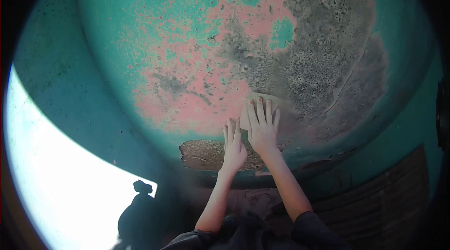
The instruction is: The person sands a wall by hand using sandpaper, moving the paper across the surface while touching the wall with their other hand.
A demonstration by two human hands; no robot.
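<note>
My right hand [263, 126] lies flat on a pale, thin sheet [244, 118], fingers stretched and slightly apart, pressing it against a curved painted surface [187, 81]. The sheet looks like paper; its edges show around the fingers. My left hand [234, 147] rests on the same surface just left of the sheet, its fingers extended and holding nothing. Around both hands the surface shows green paint, worn pink patches and a rough grey area [318, 53]. Below the left hand is a brown chipped patch [201, 155].
A green panel [56, 76] curves along the left. Bright light [61, 179] falls at the lower left, beside a dark shadow [140, 217]. Dark slatted material [384, 203] is at the lower right. A crack [349, 79] runs down the right side of the surface.
</note>
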